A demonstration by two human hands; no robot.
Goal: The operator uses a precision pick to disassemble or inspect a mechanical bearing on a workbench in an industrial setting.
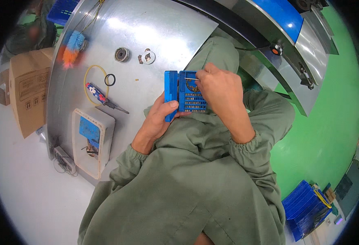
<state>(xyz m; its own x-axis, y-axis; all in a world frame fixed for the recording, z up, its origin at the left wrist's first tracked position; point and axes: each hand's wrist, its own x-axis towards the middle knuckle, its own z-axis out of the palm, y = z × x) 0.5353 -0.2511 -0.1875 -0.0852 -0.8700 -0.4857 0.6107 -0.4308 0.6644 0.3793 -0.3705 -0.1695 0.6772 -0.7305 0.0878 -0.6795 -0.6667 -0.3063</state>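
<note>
My left hand [157, 118] grips a blue plastic tray [179, 94] from below, thumb on its lower left corner. The tray has a grid of small slots holding several tiny metal parts. My right hand [222, 87] hovers over the tray's right side and pinches a thin metal pin or tweezers [191, 79], its tip pointing left over the tray's upper slots. Both forearms wear green sleeves, and the tray rests over my green-clad lap beside the metal table [155, 24].
On the steel table lie a round metal bearing [121, 54], a white ring part [147, 56], a black O-ring [110, 79], a yellow loop with pliers [101, 96] and a white box [92, 141]. A cardboard box [28, 92] stands at left, blue crates [304, 208] lower right.
</note>
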